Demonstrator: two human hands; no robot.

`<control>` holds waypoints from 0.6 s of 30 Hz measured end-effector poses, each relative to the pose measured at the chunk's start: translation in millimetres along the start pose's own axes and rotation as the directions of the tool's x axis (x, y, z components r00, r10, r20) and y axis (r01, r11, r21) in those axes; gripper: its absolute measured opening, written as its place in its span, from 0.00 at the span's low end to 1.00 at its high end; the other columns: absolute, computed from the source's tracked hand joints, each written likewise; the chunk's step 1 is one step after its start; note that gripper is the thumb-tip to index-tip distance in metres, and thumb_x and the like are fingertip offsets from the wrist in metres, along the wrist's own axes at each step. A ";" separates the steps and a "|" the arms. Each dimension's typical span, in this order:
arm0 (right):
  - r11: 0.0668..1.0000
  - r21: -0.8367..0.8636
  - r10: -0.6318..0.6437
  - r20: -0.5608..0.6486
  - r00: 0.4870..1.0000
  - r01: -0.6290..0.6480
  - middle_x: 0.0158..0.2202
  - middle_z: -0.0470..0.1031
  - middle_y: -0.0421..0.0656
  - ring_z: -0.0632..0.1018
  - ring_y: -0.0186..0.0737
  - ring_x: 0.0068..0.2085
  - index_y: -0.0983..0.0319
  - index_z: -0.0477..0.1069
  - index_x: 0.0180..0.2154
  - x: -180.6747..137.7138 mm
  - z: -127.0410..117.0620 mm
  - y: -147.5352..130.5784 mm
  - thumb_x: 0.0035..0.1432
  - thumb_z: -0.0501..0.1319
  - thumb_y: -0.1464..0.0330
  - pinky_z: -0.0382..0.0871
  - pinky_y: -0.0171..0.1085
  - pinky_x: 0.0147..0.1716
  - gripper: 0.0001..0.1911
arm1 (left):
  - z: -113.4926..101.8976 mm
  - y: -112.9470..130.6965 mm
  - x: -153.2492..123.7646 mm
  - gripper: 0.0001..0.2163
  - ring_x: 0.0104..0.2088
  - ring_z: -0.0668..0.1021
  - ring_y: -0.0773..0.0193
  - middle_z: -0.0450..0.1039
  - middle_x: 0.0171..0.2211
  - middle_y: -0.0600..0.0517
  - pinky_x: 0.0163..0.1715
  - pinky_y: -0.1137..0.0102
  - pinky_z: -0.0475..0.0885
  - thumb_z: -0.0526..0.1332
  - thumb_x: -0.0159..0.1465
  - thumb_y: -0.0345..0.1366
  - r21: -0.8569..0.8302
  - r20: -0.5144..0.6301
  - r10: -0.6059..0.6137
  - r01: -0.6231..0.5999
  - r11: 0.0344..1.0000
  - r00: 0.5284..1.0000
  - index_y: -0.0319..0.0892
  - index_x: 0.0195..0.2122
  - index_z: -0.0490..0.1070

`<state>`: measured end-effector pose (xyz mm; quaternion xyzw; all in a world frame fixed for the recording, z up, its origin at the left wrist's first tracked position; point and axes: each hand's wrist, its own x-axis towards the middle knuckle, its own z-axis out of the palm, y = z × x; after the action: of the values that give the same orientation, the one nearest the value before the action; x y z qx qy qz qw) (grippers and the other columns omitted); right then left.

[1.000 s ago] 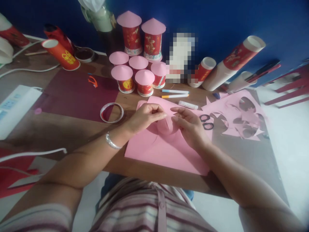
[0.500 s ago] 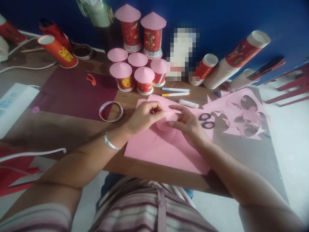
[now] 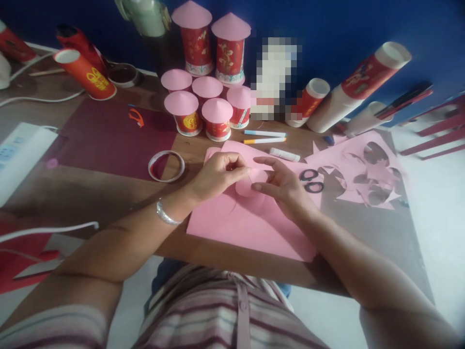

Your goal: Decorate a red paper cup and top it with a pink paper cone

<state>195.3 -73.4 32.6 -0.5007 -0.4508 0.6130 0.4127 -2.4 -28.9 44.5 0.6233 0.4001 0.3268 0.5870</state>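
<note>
My left hand (image 3: 217, 175) and my right hand (image 3: 285, 186) meet over a pink paper sheet (image 3: 250, 228) lying on the wooden table (image 3: 90, 198). Both pinch a small pink paper circle (image 3: 250, 184) that curls up between them like a cone. The left fingers grip its upper left edge. My right fingers press its right edge, with the index finger stretched across the top. A silver bangle (image 3: 164, 215) sits on my left wrist.
Several red cups with pink cone lids (image 3: 203, 109) stand behind the hands. A tape ring (image 3: 166, 166), two markers (image 3: 264, 137), a glue stick (image 3: 284, 154), black scissors (image 3: 311, 181) and cut pink scraps (image 3: 366, 174) lie around. Rolled tubes (image 3: 358, 87) lean at the right, a white power strip (image 3: 22, 155) at left.
The right hand has slid slightly left and closed the pink circle tighter against the left fingers. The view has shifted a little; nothing else has moved.
</note>
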 end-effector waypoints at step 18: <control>0.998 0.054 0.018 -0.011 1.000 -0.017 0.27 0.76 0.36 0.76 0.37 0.30 0.56 0.73 0.53 -2.4 0.8 -3.6 0.50 0.76 0.62 0.68 0.38 0.32 0.29 | -2.1 -1.8 1.5 0.13 0.29 0.69 0.67 0.69 0.25 0.53 0.30 0.69 0.62 0.66 0.62 0.43 0.031 0.095 -0.040 0.038 0.999 0.995 0.39 0.26 0.74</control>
<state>195.1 -74.9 36.7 -0.4969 -0.4274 0.6254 0.4234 -3.8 -26.6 42.8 0.6390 0.3883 0.2790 0.6025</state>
